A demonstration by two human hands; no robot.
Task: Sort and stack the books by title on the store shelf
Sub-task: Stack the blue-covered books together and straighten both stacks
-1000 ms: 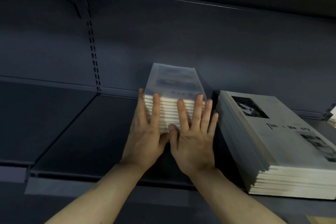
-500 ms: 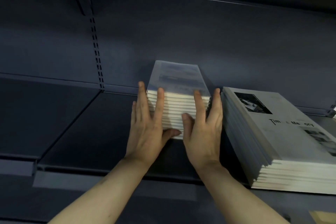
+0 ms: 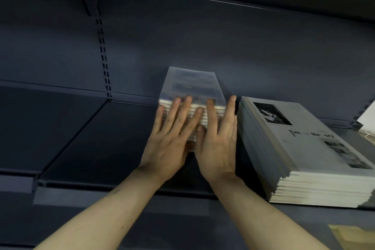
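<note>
Dark shelf [image 3: 85,148], back wall close. Book stack [image 3: 192,87] dead ahead, long axis running front-to-back; L hand [image 3: 172,140] & R hand [image 3: 218,144] flat, fingers straight, side by side on its front edge, prob. pushing back. Second stack [image 3: 316,148] just right.

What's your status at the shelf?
Both hands, left hand and right hand, flat against the smaller book stack. Stack far back on shelf. Larger stack alongside, apart.

My palms press a paper book stack [image 3: 191,95] with a glossy cover on a matt dark metal shelf [image 3: 97,142].
</note>
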